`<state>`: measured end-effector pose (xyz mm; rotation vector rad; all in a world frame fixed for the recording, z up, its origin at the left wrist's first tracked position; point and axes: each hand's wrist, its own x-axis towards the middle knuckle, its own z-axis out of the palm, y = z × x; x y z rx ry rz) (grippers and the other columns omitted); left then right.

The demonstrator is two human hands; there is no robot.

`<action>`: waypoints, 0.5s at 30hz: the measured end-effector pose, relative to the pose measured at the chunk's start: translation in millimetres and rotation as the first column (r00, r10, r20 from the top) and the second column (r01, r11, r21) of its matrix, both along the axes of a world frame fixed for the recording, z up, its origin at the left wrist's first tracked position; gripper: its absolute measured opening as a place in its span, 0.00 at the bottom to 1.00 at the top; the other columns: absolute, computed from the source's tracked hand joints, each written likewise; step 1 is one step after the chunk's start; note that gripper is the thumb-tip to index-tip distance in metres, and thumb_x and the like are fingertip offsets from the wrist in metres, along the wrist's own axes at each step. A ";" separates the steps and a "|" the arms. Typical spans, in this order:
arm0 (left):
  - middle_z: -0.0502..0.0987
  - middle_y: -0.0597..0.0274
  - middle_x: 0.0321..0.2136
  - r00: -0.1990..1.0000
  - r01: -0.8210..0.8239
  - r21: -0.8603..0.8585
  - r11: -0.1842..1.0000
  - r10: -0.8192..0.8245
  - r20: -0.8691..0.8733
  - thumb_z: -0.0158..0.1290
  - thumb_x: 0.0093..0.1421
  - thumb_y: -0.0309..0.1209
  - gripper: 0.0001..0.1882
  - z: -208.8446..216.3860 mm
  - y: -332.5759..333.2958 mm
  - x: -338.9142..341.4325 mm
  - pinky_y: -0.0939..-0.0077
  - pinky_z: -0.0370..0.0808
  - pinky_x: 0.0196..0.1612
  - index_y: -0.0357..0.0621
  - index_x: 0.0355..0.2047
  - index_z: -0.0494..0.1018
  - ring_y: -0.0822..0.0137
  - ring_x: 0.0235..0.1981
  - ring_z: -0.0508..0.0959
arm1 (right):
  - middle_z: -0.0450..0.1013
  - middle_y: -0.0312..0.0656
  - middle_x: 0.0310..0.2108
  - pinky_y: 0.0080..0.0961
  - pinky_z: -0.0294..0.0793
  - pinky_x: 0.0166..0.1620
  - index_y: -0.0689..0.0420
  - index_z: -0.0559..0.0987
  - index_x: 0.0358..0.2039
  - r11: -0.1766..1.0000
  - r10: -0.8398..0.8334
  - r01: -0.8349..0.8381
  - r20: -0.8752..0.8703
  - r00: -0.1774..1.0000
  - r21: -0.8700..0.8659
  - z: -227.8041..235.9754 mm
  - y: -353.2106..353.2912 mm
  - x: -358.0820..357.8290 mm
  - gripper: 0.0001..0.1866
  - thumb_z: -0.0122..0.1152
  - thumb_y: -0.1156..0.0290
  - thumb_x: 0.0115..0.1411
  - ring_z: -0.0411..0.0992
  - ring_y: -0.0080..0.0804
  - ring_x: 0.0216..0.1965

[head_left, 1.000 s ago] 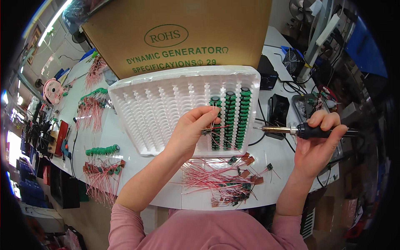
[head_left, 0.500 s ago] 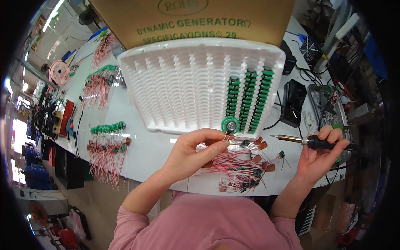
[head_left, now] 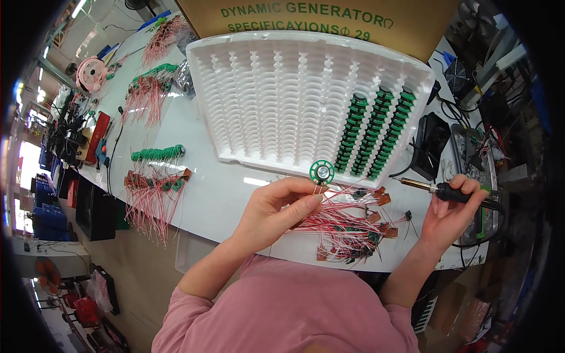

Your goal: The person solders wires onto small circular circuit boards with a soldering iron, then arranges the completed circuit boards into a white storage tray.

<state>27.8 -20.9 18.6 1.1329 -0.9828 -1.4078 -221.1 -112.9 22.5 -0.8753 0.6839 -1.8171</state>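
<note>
Between thumb and fingers, my left hand (head_left: 276,212) pinches the leads below a small round speaker (head_left: 322,172) with a green frame and silver centre. The speaker stands up from the fingertips, just in front of the white foam tray (head_left: 259,100). My right hand (head_left: 450,212) is closed around the dark handle of a soldering iron (head_left: 419,185), whose metal tip points left, apart from the speaker. Under and beside the left fingers lies a pile of red and white wires (head_left: 335,226) with small circuit boards and brown pieces.
Rows of green speakers (head_left: 376,132) fill the tray's right side. A cardboard box (head_left: 406,23) stands behind it. Wired bundles (head_left: 156,194) lie at left. A black soldering stand (head_left: 432,141) and a metal tray (head_left: 465,147) are at right, with cables nearby.
The view has shifted, so tray and box appear further right and higher. The speaker now shows against the tray's near edge, left of the filled rows. Both hands keep their holds.
</note>
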 end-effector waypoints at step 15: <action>0.73 0.67 0.28 0.997 -0.001 0.033 0.999 0.004 -0.073 0.48 0.58 0.27 0.11 -4.4 -2.6 -1.2 0.87 0.66 0.27 0.37 0.41 0.70 0.81 0.27 0.69 | 0.64 0.40 0.26 0.10 0.50 0.12 0.54 0.62 0.25 0.999 0.032 -0.032 -0.018 0.999 0.020 -8.7 -2.5 -1.5 0.20 0.35 0.50 0.62 0.48 0.14 0.07</action>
